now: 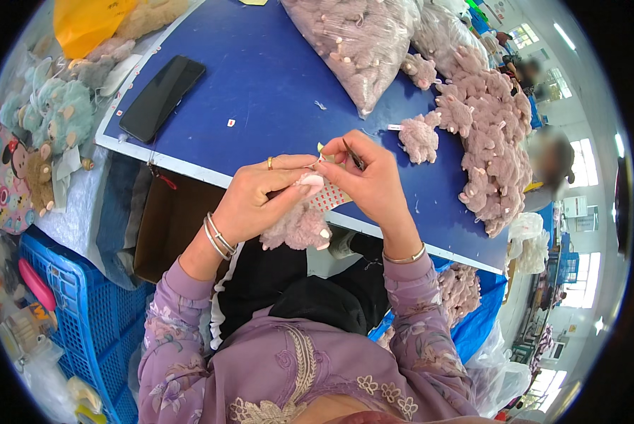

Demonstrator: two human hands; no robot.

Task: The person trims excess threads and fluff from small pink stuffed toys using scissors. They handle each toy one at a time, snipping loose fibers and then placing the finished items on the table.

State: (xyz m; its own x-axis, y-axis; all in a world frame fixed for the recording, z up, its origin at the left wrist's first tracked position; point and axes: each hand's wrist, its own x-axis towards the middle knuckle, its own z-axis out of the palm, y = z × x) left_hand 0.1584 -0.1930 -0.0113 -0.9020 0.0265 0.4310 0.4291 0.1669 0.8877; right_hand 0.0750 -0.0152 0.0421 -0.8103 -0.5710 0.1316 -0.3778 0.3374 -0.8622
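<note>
My left hand (257, 194) is closed on a small mauve plush toy (299, 227), which hangs below the fingers at the table's front edge. A pale pink, smooth part (311, 184) of it sticks out by the thumb. My right hand (370, 180) is closed, with a small dark pointed tool (354, 154) tucked across its fingers; its exact kind is unclear. The fingertips of both hands meet over something small and whitish at the toy's top. Under the hands lies a white sheet with rows of red marks (329, 199), partly hidden.
A black phone (163, 97) lies on the blue table (260, 85). To the right are a heap of mauve plush toys (497, 141) and a loose one (419, 138); a full clear bag (363, 49) stands behind. A blue crate (83, 318) is at lower left. People sit farther off.
</note>
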